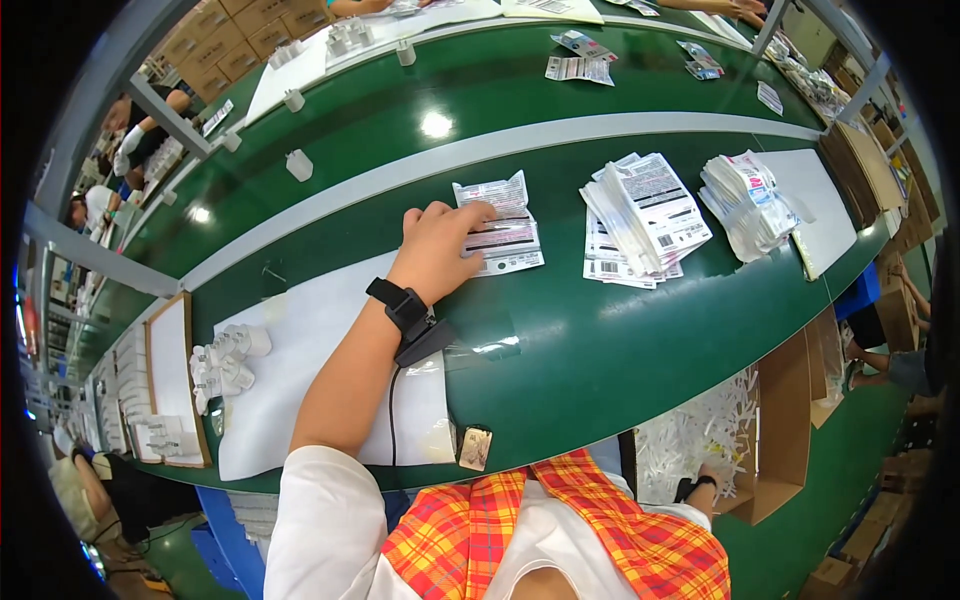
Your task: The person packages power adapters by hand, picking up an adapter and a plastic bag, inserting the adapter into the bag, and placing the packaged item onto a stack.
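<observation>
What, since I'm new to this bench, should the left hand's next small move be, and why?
Probably draw the left hand's thumb and fingers together on the printed packet to secure it: they are spread over it, it lies on the green table, and the right hand is away, down at the box of white pieces.

Bright, with glare on green surface (360, 128), bent edges

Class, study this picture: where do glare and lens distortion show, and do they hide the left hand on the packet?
Head view: lamp-like glare whitens spots on the far green surface; in the same view, the grey rail bows and black fills the corners; the left hand and packet, also there, are not hidden by either.
</observation>
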`<state>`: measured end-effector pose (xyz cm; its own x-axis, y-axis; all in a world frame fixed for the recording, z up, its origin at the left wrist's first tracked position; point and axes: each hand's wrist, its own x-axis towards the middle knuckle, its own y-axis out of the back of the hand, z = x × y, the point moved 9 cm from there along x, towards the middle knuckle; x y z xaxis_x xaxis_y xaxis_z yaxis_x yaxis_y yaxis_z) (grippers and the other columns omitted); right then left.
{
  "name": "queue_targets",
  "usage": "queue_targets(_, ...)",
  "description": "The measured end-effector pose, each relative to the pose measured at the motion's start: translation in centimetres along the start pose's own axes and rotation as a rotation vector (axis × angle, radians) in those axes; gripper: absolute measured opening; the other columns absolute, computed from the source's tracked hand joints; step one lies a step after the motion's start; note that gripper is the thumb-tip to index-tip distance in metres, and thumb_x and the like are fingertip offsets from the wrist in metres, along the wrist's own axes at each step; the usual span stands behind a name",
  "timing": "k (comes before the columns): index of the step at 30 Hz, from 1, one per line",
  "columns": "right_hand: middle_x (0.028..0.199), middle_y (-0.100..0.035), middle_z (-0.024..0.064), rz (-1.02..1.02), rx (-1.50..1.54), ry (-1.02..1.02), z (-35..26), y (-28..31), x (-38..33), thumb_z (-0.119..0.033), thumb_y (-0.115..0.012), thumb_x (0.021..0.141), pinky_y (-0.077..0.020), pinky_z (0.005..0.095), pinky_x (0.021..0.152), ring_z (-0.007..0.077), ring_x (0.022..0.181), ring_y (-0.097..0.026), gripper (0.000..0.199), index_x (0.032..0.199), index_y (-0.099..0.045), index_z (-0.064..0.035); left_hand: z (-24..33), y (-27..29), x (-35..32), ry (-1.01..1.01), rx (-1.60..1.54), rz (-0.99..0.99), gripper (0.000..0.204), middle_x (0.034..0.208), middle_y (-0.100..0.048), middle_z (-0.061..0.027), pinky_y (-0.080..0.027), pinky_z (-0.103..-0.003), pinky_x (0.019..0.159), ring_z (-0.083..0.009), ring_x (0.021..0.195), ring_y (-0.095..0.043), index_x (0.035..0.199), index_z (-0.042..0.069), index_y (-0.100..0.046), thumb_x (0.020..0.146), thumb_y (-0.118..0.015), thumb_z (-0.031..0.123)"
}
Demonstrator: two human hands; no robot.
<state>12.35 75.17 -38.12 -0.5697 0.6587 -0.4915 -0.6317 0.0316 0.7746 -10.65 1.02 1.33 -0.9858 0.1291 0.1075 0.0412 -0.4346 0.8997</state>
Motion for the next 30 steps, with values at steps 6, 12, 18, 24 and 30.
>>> queue_targets(6, 0.129, -0.049, 0.0300, 1.296, 0.930, 0.062, -1.5, 30.7, -14.2, -0.023, -0.066, 0.086, -0.0374, 0.0468, 0.102, 0.0413, 0.118, -0.050, 0.064, 0.136, -0.038, 0.0072, 1.1, 1.5, -0.9, -0.121, 0.240, 0.072, 0.033, 0.107, -0.058, -0.0028, -0.033, -0.041, 0.091, -0.0249, 0.102, -0.049, 0.105, 0.016, -0.067, 0.072, -0.070, 0.021)
queue_targets(12, 0.124, -0.054, 0.0103, 0.552, 1.085, 1.479, -27.6, 52.7, -41.7, -0.007, -0.055, 0.087, -0.0397, 0.0324, 0.097, 0.0206, 0.112, -0.053, 0.045, 0.131, -0.047, -0.0036, -0.2, 1.6, -2.4, 0.071, 0.279, 0.041, 0.047, 0.116, -0.054, -0.0056, -0.033, -0.043, 0.092, -0.0264, 0.106, -0.047, 0.119, 0.015, -0.060, 0.076, -0.069, 0.035)
queue_targets(18, 0.140, -0.040, 0.0180, 0.588, 0.251, 1.774, -49.4, 50.9, -46.9, -0.008, -0.070, 0.075, -0.0456, 0.0390, 0.094, 0.0377, 0.118, -0.048, 0.082, 0.145, -0.028, -0.0131, -1.7, -0.2, -2.1, 0.050, 0.235, 0.072, 0.058, 0.133, -0.046, -0.0088, -0.031, -0.049, 0.099, -0.0301, 0.120, -0.042, 0.132, 0.016, -0.052, 0.083, -0.059, 0.046)
queue_targets(24, 0.130, -0.048, 0.0236, 0.474, -0.365, 1.646, -59.6, 54.1, -44.7, -0.015, -0.075, 0.070, -0.0440, 0.0399, 0.096, 0.0402, 0.115, -0.050, 0.084, 0.142, -0.033, -0.0106, -2.9, -1.0, -1.8, 0.126, 0.253, 0.007, 0.071, 0.150, -0.029, -0.0108, -0.021, -0.056, 0.108, -0.0370, 0.135, -0.028, 0.143, 0.016, -0.037, 0.085, -0.052, 0.054)
queue_targets(30, 0.118, -0.059, 0.0179, 0.727, 0.236, 1.462, -58.2, 62.1, -42.8, -0.020, -0.074, 0.072, -0.0443, 0.0398, 0.096, 0.0329, 0.111, -0.055, 0.063, 0.129, -0.049, -0.0084, -3.1, -1.3, -1.6, 0.112, 0.153, -0.038, 0.074, 0.151, -0.027, -0.0104, -0.021, -0.057, 0.108, -0.0371, 0.137, -0.025, 0.144, 0.012, -0.035, 0.085, -0.054, 0.052)
